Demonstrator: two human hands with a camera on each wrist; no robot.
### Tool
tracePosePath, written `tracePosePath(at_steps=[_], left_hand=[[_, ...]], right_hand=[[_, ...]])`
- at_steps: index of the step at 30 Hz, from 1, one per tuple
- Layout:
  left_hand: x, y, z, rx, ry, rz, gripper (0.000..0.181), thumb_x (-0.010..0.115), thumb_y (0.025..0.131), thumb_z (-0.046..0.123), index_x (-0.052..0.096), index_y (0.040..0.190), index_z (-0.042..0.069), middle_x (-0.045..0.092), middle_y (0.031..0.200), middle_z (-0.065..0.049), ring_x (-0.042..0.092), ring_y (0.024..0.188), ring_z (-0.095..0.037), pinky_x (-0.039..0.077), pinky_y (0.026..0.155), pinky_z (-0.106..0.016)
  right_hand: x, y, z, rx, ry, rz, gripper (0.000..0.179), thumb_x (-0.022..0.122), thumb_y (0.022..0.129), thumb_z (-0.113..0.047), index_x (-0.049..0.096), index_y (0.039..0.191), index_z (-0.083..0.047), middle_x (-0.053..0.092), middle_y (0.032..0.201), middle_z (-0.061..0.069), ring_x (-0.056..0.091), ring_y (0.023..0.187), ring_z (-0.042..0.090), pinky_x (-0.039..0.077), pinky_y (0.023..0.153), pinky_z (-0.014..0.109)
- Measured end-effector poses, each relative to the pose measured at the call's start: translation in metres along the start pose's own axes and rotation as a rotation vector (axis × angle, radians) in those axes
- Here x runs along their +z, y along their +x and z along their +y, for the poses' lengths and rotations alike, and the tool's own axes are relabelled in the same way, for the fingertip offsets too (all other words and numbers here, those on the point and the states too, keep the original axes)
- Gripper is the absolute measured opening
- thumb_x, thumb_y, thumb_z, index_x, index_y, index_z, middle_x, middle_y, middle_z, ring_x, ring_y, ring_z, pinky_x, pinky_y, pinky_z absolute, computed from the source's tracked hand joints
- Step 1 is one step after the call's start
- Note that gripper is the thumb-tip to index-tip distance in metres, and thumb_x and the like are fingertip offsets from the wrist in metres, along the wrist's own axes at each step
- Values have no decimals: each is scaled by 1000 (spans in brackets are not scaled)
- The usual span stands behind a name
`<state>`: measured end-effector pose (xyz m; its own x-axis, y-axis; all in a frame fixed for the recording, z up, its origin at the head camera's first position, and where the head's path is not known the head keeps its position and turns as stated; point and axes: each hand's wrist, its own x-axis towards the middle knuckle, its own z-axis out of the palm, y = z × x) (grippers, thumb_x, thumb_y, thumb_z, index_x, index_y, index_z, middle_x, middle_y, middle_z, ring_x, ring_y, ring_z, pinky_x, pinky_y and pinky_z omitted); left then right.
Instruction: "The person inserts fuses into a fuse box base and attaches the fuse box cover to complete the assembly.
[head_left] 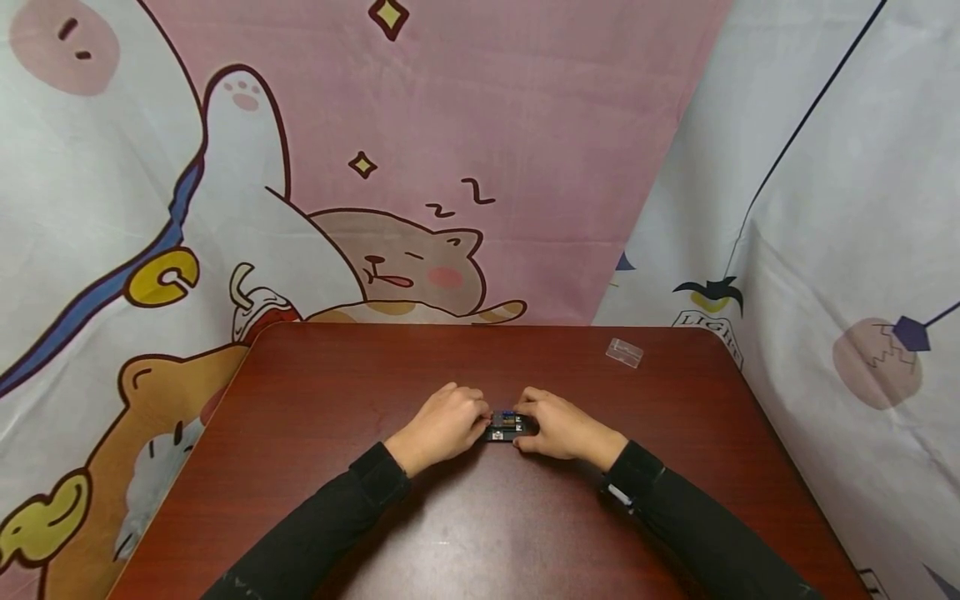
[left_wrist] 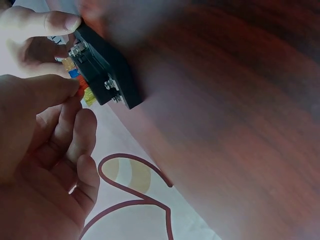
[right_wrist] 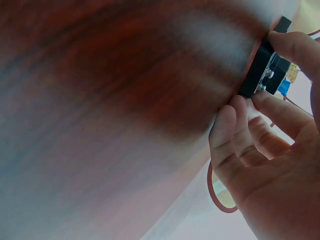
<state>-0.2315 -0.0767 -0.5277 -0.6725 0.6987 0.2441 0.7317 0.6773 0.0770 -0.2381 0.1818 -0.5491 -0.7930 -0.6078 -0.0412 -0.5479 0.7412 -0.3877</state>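
A black fuse block (head_left: 498, 435) with metal screw terminals is held between both hands over the table's middle. My right hand (head_left: 562, 427) grips it by its end, the thumb (right_wrist: 295, 47) on one side and fingers on the other. In the left wrist view, a row of small coloured blade fuses sits in the block: tan, blue (left_wrist: 74, 73), red (left_wrist: 81, 85) and yellow (left_wrist: 90, 96). My left hand (head_left: 448, 421) pinches at the red fuse with the thumb; the fingertip behind it is hidden. Its other fingers are curled.
A clear plastic cover (head_left: 624, 352) lies on the reddish-brown table (head_left: 337, 375) near the far right corner. A cloth printed with cartoon animals (head_left: 525, 167) hangs behind the table's far edge and along its sides.
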Motion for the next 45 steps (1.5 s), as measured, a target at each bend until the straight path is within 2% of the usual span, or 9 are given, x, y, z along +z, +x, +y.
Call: tracePosePath(at_steps=[5, 13, 23, 32, 45], left_hand=[[0, 2, 1, 12, 14, 4, 8, 82, 100, 23, 84, 92, 21, 73, 90, 9, 68, 83, -11, 41, 74, -30], [-1, 7, 5, 7, 36, -26, 10, 82, 99, 22, 84, 89, 20, 70, 86, 9, 65, 79, -11, 38, 73, -30], [0, 7, 9, 15, 69, -36, 11, 83, 97, 21, 83, 86, 20, 70, 84, 9, 67, 79, -12, 41, 72, -30], [2, 4, 7, -3, 39, -43, 10, 81, 101, 23, 84, 91, 21, 73, 87, 8, 68, 81, -11, 42, 73, -30], [3, 1, 4, -15, -23, -14, 6, 82, 101, 22, 85, 95, 21, 77, 90, 9, 69, 83, -10, 47, 75, -30]], right_hand=[[-1, 0, 1, -11, 1, 6, 46, 88, 93, -37, 78, 132, -14, 63, 118, -4, 62, 103, 10, 54, 89, 35], [0, 0, 2, -9, -6, 9, 48, 88, 93, -37, 78, 133, -14, 62, 117, -5, 61, 102, 10, 54, 89, 35], [1, -1, 1, 1, -11, -5, 49, 88, 93, -38, 78, 134, -13, 62, 119, -5, 62, 103, 11, 54, 89, 36], [1, -1, 0, 3, 3, -6, 47, 88, 94, -38, 78, 133, -14, 62, 118, -5, 61, 103, 11, 54, 90, 35], [1, -1, 2, 4, -5, -4, 47, 87, 94, -40, 78, 133, -16, 61, 118, -7, 60, 102, 9, 53, 89, 34]])
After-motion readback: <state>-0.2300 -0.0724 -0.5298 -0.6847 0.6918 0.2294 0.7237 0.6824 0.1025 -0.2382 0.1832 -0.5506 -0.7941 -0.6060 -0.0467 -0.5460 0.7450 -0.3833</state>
